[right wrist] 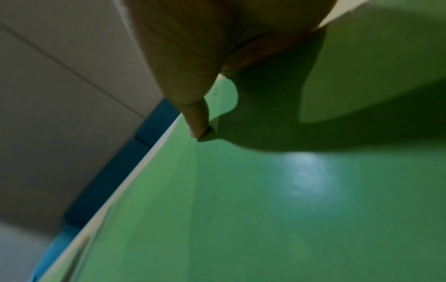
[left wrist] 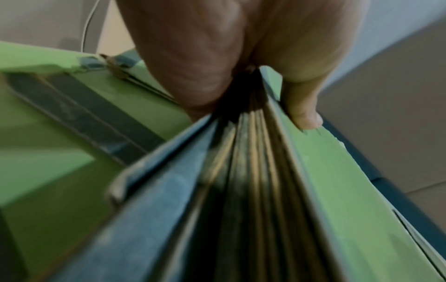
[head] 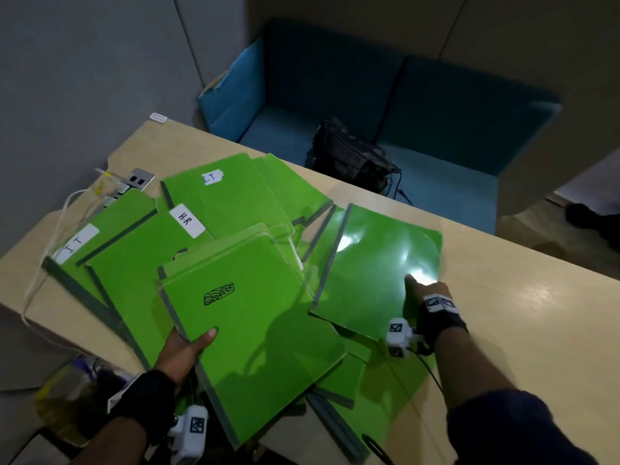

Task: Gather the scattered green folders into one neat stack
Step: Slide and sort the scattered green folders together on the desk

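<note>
Several green folders lie fanned across the wooden table (head: pixel 536 313). My left hand (head: pixel 191 342) grips a bundle of them (head: pixel 255 330) at its grey spine edge, thumb on the top cover with the scribbled mark; the left wrist view shows the bundle's stacked edges (left wrist: pixel 253 190) held between thumb and fingers. My right hand (head: pixel 422 293) pinches the near right edge of a glossy folder (head: pixel 379 263), thumb on top. That thumb (right wrist: pixel 196 118) presses on the green cover (right wrist: pixel 241 209). Folders labelled I.T (head: pixel 241 203), H.R (head: pixel 144 263) and IT (head: pixel 107 226) lie behind and to the left.
White cables and a metal socket plate (head: pixel 142 178) sit at the table's back left corner. A blue sofa (head: pixel 453 135) with a black bag (head: pixel 352 159) stands beyond the far edge. A yellowish bag (head: pixel 67 401) is on the floor at the lower left.
</note>
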Demonstrator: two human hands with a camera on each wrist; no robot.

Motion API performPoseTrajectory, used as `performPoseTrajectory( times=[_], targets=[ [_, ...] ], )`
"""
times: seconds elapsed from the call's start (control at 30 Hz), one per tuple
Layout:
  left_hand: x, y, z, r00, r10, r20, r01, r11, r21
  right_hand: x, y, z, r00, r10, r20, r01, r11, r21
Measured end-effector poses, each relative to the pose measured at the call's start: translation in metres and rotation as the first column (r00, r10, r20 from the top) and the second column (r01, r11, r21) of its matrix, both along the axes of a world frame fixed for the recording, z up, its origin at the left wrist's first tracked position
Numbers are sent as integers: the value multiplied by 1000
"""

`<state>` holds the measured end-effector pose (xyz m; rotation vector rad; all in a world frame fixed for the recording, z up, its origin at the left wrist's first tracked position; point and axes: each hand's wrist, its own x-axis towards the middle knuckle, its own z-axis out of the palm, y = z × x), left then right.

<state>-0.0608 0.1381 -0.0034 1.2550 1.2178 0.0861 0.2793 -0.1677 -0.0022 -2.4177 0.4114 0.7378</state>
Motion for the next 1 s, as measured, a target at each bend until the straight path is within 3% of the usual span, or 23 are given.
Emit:
performPoseTrajectory(
  times=[0.1, 0.2, 0.27, 0.3, 0.4, 0.5, 0.6, 0.7, 0.8, 0.93, 1.0],
  targets=[
    [-3, 3, -8, 1000, -9, -24, 8, 1000, -17, -8, 14, 5, 968, 247, 50, -232, 951, -207],
    [-11, 7, -21, 998, -18, -65, 19, 1000, 11, -2, 28, 16, 940, 341, -25, -341, 929, -145],
    [-13, 9, -25, 995, -29, -94, 30, 1000, 10, 8, 34, 22, 978, 198, -57, -197, 980, 26],
    [-12, 8, -23, 995, -35, -93, 35, 999, -2, 10, 38, 23, 994, 57, -92, -47, 992, 116],
    [-5, 4, -14, 997, -18, -72, 16, 999, -29, 9, 40, 24, 977, -64, -205, 101, 980, 172],
    [-4, 2, -10, 997, -13, -72, 10, 999, -51, 4, 36, 27, 984, 46, -173, -28, 994, 105],
    [-8, 3, -17, 998, -14, -56, 13, 1000, -16, 7, 33, 24, 988, -58, -147, 82, 983, 163],
    [-12, 7, -28, 995, -60, -79, 62, 998, 17, 11, 30, 24, 997, -77, -23, 80, 965, 249],
    [-6, 4, -10, 997, -38, -64, 39, 999, 7, 13, 20, 41, 975, -196, 103, 140, 908, 396],
    [-3, 1, -5, 999, -6, -33, 7, 1000, 16, 34, -9, 84, 917, -280, 283, 90, 839, 536],
    [-3, -2, -4, 1000, 20, 5, -21, 999, 36, 44, -23, 109, 898, -338, 282, 90, 769, 633]
  ],
)
